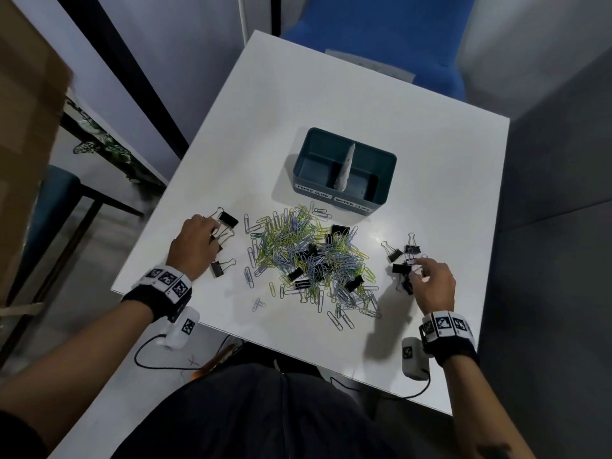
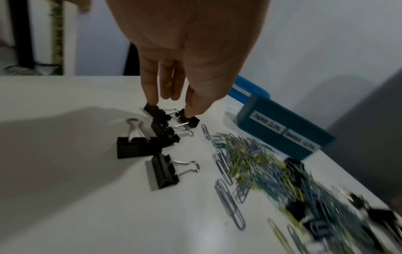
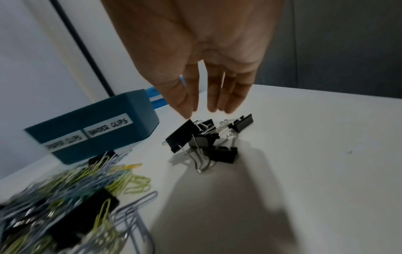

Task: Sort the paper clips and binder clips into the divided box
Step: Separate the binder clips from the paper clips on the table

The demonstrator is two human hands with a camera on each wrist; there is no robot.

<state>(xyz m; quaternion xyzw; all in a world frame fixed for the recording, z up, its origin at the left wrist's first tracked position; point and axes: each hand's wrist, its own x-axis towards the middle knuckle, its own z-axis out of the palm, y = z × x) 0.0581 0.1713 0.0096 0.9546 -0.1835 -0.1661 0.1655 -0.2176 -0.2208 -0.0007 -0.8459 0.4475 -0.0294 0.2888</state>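
A teal divided box (image 1: 387, 183) labelled for paper clips and binder clips stands mid-table, both halves looking empty. In front of it lies a heap of coloured paper clips (image 1: 308, 256) with black binder clips (image 1: 339, 230) mixed in. My left hand (image 1: 212, 233) reaches down onto a small group of binder clips (image 2: 139, 146) left of the heap, its straight fingertips (image 2: 152, 101) and thumb touching two of them. My right hand (image 3: 202, 113) hovers with straight fingers over another cluster of binder clips (image 3: 206, 139) right of the heap, the thumb tip touching the nearest clip.
The white table (image 1: 331, 94) has bare surface behind and beside the box. Its near edge runs just below my wrists. A blue chair (image 1: 374, 34) stands at the far side, and a cardboard box (image 1: 23, 127) and a dark stool (image 1: 56, 207) stand to the left.
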